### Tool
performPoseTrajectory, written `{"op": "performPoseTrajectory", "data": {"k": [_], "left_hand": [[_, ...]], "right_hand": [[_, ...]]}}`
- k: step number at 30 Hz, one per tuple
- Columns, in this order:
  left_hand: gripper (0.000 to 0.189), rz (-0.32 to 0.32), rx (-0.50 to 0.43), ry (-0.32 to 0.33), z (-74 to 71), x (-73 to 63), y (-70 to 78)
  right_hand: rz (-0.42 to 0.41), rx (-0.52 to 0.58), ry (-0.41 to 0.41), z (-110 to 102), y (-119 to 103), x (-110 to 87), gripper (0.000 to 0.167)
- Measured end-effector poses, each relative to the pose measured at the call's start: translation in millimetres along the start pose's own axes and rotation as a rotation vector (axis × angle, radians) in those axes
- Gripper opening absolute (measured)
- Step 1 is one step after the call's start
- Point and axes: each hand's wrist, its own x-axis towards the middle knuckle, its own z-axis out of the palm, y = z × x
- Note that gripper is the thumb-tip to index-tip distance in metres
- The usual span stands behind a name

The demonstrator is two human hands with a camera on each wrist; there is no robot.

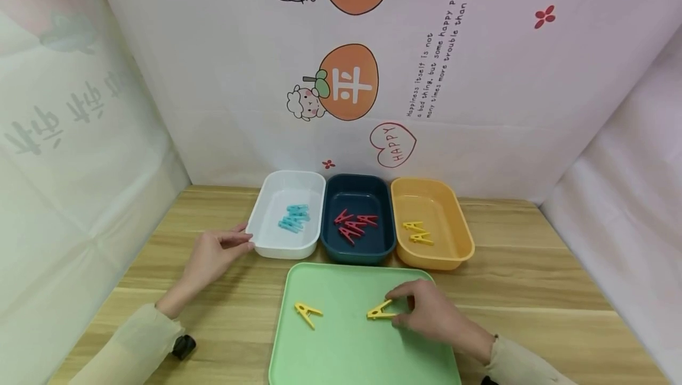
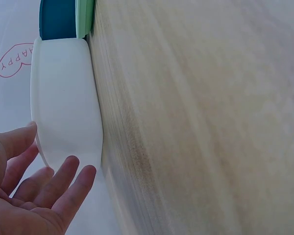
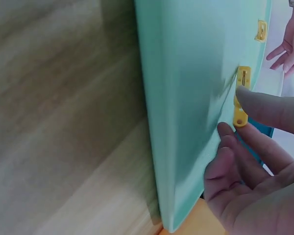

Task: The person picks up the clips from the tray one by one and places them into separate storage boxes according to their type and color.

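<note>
In the head view, my right hand (image 1: 434,314) pinches a small yellow clothespin (image 1: 378,312) by its spread ends, thumb on one side and a finger on the other, over the green tray (image 1: 341,356). The right wrist view shows this clothespin (image 3: 242,78) edge-on near the thumb. Another yellow clothespin (image 1: 307,313) lies farther left on the tray. My left hand (image 1: 213,254) touches the near left corner of the white bin (image 1: 288,251). Its fingers spread loosely along the bin's outer wall (image 2: 68,98) in the left wrist view.
Behind the tray, three bins stand side by side. The white one holds several blue clothespins (image 1: 295,218); the dark blue bin (image 1: 358,254) holds several red ones (image 1: 354,226). Two yellow clothespins (image 1: 421,238) lie in the orange bin (image 1: 444,262). A printed cloth (image 1: 240,77) hangs behind the wooden table (image 1: 533,278).
</note>
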Motion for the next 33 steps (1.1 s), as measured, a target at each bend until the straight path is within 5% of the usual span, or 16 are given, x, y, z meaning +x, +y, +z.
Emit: {"op": "performPoseTrajectory", "data": {"k": [16,33], "left_hand": [[0.021,-0.011,-0.012,0.001,-0.2,0.8,-1.1],[0.02,-0.016,-0.009,-0.001,-0.5,-0.8,1.5]], "right_hand": [[0.044,0.127,0.07,0.6,0.9,-0.3,0.033],[0.024,0.099,0.049,1.8,5.1,-2.9,0.033]]}}
